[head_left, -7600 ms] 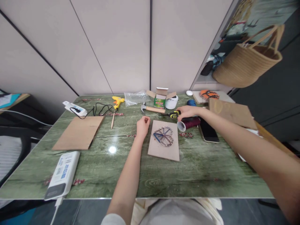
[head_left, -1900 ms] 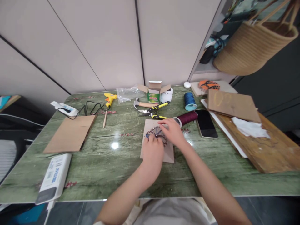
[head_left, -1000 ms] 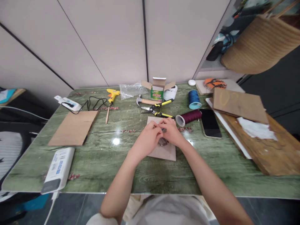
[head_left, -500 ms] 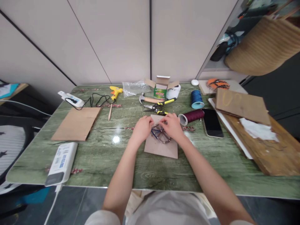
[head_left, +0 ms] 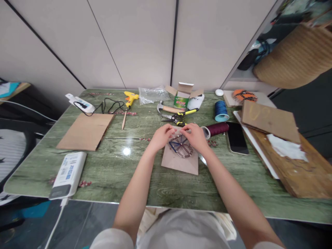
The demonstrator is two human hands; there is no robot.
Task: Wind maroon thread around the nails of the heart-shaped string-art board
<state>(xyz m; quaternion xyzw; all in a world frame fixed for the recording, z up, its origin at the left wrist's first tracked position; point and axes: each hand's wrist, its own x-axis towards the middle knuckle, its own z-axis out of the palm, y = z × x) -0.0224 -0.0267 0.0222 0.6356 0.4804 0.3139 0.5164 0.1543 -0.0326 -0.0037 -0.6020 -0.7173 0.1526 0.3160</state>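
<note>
on the tabletop, the nail board lay with the left hand over its back left edge and the right hand over its back right, the pliers just behind it, then the hammer, then the open box, right of the plastic bag. well to the left, the cardboard sheet lay behind the power bank, the stick to its right and the glue gun behind the stick. to the right lay the front spool, the rear spool behind it, the phone beside it, and beyond that the plank.
</note>
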